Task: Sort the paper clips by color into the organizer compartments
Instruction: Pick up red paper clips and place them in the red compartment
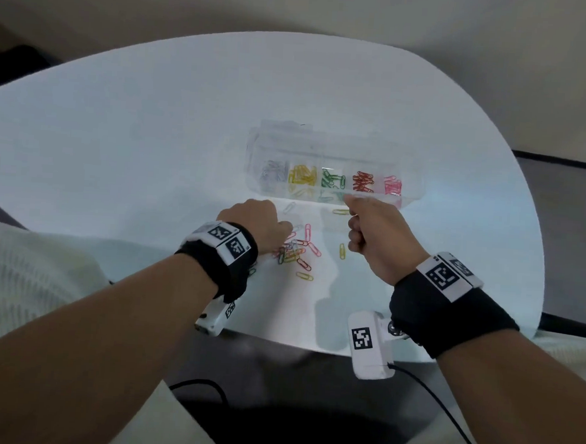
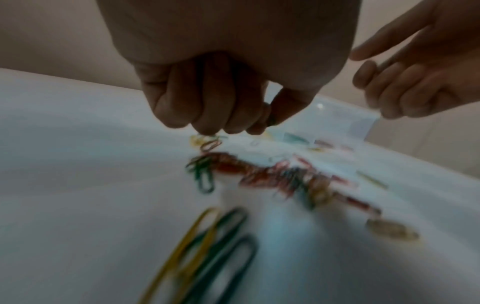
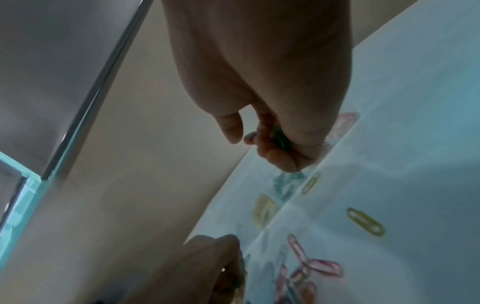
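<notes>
A clear organizer (image 1: 413, 198) lies on the white table, its compartments holding silver, yellow, green, red and pink clips from left to right. A mixed pile of loose paper clips (image 1: 295, 251) sits in front of it. My left hand (image 1: 286, 231) hovers over the pile's left side with curled fingers. Its thumb and forefinger (image 2: 267, 121) pinch a small dark clip of unclear colour. My right hand (image 1: 349, 204) is at the organizer's front wall by the green compartment. It pinches a green paper clip (image 3: 281, 139).
Stray yellow clips (image 1: 341, 211) (image 1: 342, 250) (image 1: 304, 276) and a pink one (image 1: 307, 231) lie around the pile. The organizer's clear lid (image 1: 290, 132) lies open behind it. The round table's near edge (image 1: 277, 341) is close to my wrists, with a black cable (image 1: 445, 402) below.
</notes>
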